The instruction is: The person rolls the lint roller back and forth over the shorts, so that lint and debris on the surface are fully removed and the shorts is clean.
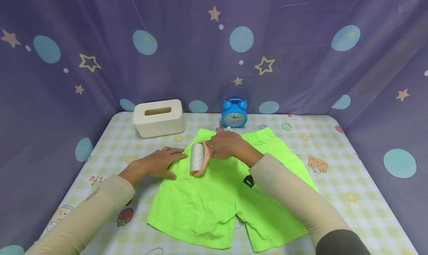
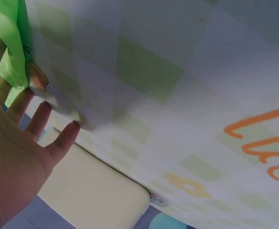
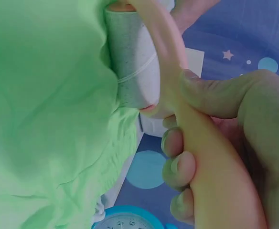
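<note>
From the head view, looks like you're mid lint-rolling: the lint roller (image 1: 197, 158) sits on the upper left of the green shorts (image 1: 204, 195), which lie spread on the table (image 1: 341, 151). Your right hand (image 1: 225, 145) has the roller, and your left hand (image 1: 159, 162) rests at the shorts' left edge, fingers loosely spread, not gripping anything I can see. Count-wise: two hands, one roller, one pair of shorts, one tissue box (image 1: 160, 127), one blue alarm clock (image 1: 234, 115), one little green ring (image 1: 286, 130). Left wrist cam backs that up: fingers fanned out, tips by the cloth's edge, just the one box behind them. Right wrist cam has your fingers and thumb wrapped snugly round the one peach handle (image 3: 225, 176), roll against the fabric. I'd say the next move calls for a flat, even stroke, left hand pinning the cloth so it doesn't bunch up.
</note>
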`<state>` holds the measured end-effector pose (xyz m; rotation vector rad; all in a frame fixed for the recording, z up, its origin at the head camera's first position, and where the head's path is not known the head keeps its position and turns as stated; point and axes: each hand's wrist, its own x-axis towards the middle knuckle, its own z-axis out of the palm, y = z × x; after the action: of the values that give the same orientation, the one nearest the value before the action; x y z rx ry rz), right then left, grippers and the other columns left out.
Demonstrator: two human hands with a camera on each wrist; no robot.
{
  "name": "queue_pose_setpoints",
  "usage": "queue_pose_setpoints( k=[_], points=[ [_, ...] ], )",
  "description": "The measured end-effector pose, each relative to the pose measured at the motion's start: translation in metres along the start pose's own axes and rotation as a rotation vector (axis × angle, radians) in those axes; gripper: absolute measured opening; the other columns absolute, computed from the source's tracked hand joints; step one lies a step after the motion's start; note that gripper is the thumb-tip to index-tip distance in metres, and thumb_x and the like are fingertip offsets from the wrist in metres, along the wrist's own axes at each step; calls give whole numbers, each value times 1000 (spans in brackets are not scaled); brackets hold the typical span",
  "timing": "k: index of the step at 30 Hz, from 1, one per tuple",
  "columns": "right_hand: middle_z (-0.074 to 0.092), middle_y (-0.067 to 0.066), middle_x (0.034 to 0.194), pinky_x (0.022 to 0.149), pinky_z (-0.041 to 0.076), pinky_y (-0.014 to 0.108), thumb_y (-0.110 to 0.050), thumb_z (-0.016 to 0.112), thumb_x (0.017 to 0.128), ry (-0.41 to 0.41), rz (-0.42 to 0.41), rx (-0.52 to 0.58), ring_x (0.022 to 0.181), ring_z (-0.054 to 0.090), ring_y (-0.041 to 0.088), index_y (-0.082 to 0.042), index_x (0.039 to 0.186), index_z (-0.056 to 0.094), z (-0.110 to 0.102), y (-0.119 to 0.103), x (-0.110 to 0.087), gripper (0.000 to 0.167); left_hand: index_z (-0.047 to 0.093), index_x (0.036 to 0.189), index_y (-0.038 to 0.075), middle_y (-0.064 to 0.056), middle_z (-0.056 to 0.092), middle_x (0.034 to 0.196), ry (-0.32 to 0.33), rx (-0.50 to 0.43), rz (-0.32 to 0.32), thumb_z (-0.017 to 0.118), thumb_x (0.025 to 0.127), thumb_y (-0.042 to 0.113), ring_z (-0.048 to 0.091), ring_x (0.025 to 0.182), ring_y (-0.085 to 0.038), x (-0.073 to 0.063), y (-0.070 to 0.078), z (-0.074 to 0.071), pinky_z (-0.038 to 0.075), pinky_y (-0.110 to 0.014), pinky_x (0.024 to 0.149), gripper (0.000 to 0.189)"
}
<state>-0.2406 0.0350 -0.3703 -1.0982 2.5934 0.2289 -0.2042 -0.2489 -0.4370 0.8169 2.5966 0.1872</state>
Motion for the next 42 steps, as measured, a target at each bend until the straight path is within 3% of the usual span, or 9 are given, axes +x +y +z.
queue_pose_setpoints(
  k=[5, 9, 13, 22, 29, 33, 37, 42],
  points=[
    [67, -4, 132, 90, 49, 38, -46, 50, 105, -44, 33, 21, 108, 49, 18, -28, 152, 51, -3, 0, 1, 50, 40, 158, 23, -10, 29, 167, -5, -1, -2, 78, 88, 46, 30, 150, -41, 2, -1, 2, 32, -68, 111, 83],
    [65, -5, 136, 96, 51, 39, -46, 52, 105, -47, 46, 60, 118, 57, 19, -29, 153, 50, 0, 0, 1, 51, 39, 158, 23, -10, 29, 167, -6, 2, -3, 78, 88, 46, 30, 150, -41, 2, 0, 2, 33, -69, 111, 84],
    [69, -1, 130, 97, 52, 40, -42, 53, 104, -12, 42, 53, 115, 66, 20, -24, 148, 54, 3, -5, 1, 48, 40, 158, 22, -11, 30, 167, 0, 7, -1, 79, 88, 45, 30, 150, -41, 0, 1, 0, 33, -69, 111, 83],
    [71, -1, 117, 89, 54, 39, -44, 55, 103, 20, 75, 98, 98, 66, 18, -24, 145, 58, 5, -10, 3, 46, 40, 158, 21, -10, 30, 167, -3, 1, -11, 78, 88, 45, 31, 149, -41, 0, -1, 1, 33, -68, 111, 83],
    [71, -2, 105, 65, 53, 36, -45, 52, 104, 46, 129, 115, 84, 63, 15, -25, 147, 56, 6, -23, 7, 48, 42, 157, 16, -11, 33, 165, 8, 33, 1, 78, 88, 46, 33, 147, -41, 3, 0, -1, 36, -67, 110, 83],
    [70, -2, 101, 60, 50, 35, -46, 52, 104, 60, 158, 109, 77, 61, 14, -25, 148, 54, 9, -29, 8, 49, 41, 156, 13, -12, 34, 165, 15, 33, 0, 79, 88, 47, 34, 147, -41, 4, 0, -3, 36, -66, 111, 85],
    [67, -2, 92, 58, 48, 33, -44, 53, 104, 78, 137, 123, 72, 59, 14, -21, 147, 53, 17, -30, 8, 49, 38, 158, 11, -11, 34, 165, 5, 8, -17, 75, 90, 49, 34, 148, -41, 1, -2, -4, 34, -65, 113, 87],
    [60, -1, 76, 51, 43, 30, -41, 53, 105, 101, 113, 153, 59, 53, 14, -21, 154, 46, 27, -30, 8, 54, 41, 157, 11, -12, 36, 164, 15, -13, -23, 69, 96, 47, 35, 148, -42, -2, -7, -3, 34, -66, 112, 76]
  ],
)
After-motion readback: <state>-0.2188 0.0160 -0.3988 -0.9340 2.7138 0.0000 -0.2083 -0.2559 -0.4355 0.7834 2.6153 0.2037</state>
